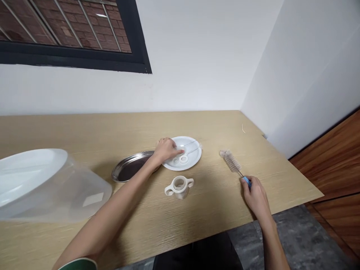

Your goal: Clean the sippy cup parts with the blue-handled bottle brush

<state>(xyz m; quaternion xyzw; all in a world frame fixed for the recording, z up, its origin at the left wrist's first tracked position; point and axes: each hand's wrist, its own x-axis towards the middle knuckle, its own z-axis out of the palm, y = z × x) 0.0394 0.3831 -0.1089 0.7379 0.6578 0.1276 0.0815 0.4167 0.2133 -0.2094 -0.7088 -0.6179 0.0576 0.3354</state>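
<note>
My left hand (pixel 165 149) reaches over a white oval plate (pixel 192 162), its fingers closed at a small clear part that they partly hide. A whitish ring (pixel 183 159) and thin wire-like pieces (pixel 192 151) also lie on that plate. In my right hand (pixel 256 195) is a bottle brush (pixel 232 162), gripped by its blue handle near the table's front edge; its pale bristles point away from me to the left. Between my hands, nearer to me than the plate, a cream two-handled collar or cup (pixel 180 192) stands upright with its opening facing up.
An oval metal tray (pixel 119 171) lies left of the plate, partly under my left forearm. A large translucent bin (pixel 75 195) lies on its side at the left of the wooden table (pixel 213 210). Behind are a white wall and a barred window (pixel 140 56).
</note>
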